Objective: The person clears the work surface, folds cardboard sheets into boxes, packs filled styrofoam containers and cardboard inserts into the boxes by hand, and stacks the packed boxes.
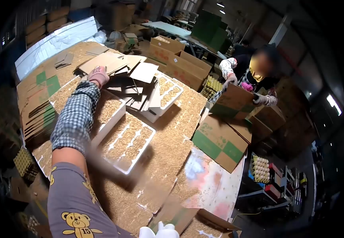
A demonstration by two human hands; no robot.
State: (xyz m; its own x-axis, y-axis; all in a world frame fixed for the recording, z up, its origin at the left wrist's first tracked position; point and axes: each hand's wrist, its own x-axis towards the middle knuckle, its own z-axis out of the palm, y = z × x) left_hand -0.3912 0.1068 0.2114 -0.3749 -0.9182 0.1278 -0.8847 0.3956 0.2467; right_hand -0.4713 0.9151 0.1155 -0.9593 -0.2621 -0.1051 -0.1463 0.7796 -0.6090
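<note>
My left hand (99, 75), in a pinkish work glove with a checked sleeve cover below it, reaches to the far side of the table. Its fingers are closed at the edge of a flat cardboard sheet (114, 62) on a loose pile of cardboard pieces. Close by the wrist stands a white foam tray (114, 121) filled with brown grainy material. A second foam tray (153, 137) lies nearer, with white divider shapes showing in its filling. Another foam tray (176, 99) sits partly under the cardboard pile. My right hand is not in view.
Grainy brown material covers the table (172, 154). Slotted cardboard (41, 119) lies at left. A co-worker at right holds a cardboard box (233, 101) above a green-marked carton (221, 142). An egg tray (261, 168) stands at right. A white object (160, 231) shows at the bottom.
</note>
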